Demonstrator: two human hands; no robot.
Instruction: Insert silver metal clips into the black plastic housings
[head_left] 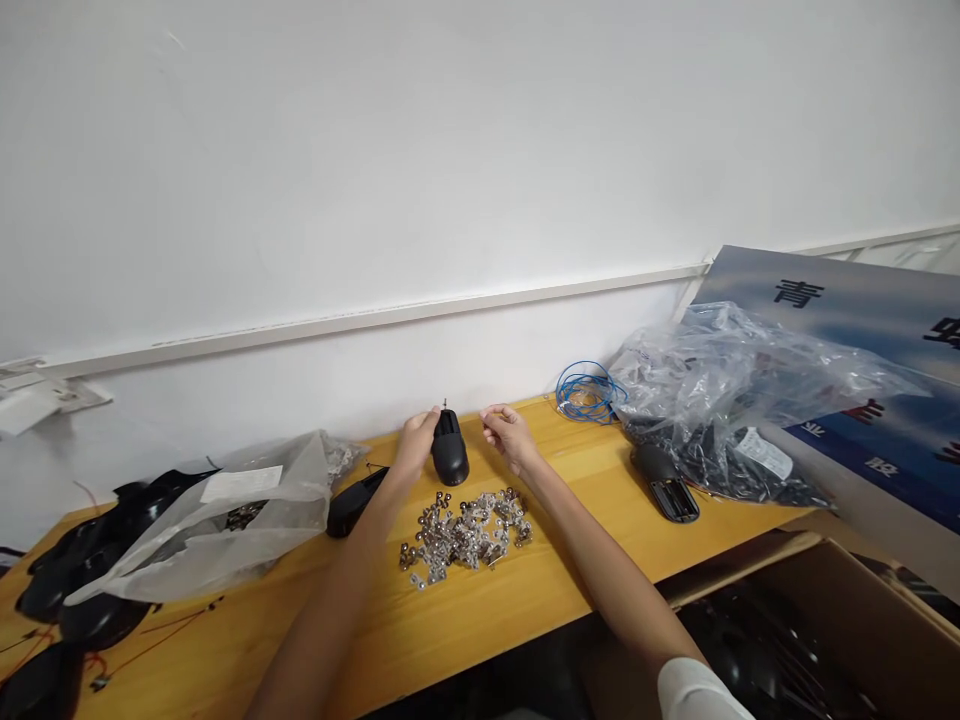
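My left hand (418,440) is closed at the upper left side of a black mouse-shaped plastic casing (451,462). A small thin metal piece (445,404) sticks up at the casing's top end. To the right of the casing, apart from it, my right hand (510,437) has thumb and fingertips pinched together; whatever they hold is too small to make out. Just in front of both hands, a loose heap of small shiny metal parts (465,530) lies on the wooden table (517,600). Partly behind my left forearm lies another black casing (352,503).
A clear plastic bag (255,500) and several black shells (112,545) with wires lie left. Rightward are a blue wire coil (587,392), a casing with an open battery bay (666,485) and a filled plastic bag (720,400). A cardboard box (814,590) stands below.
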